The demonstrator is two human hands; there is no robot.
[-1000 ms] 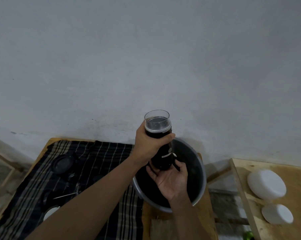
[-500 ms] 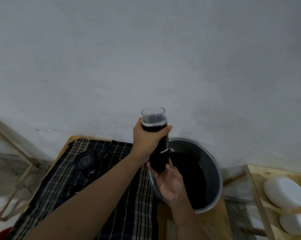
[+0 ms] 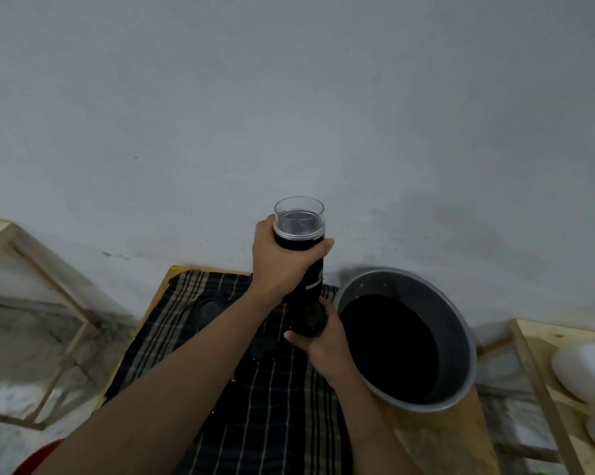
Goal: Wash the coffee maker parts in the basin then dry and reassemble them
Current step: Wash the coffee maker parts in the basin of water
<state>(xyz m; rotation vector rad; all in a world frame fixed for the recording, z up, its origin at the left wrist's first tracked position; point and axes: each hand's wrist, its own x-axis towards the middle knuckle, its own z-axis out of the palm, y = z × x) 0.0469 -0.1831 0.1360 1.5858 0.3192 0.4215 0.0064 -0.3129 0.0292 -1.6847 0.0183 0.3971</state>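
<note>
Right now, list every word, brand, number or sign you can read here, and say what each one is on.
No text here can be read.
Black cylindrical coffee maker body, held upright between the left hand and right hand: pale marks on its side, too small and blurred to read.
Its clear plastic cap: nothing printed.
Grey round metal basin and dark striped cloth: no lettering.

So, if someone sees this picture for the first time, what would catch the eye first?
First, the tall black coffee maker with its clear cup-like top, held upright in the middle against the grey wall: the left hand wraps its upper part, the right hand grips its base. Next, the grey basin of dark water just to its right, and the striped dark cloth on the table below the hands.
</note>
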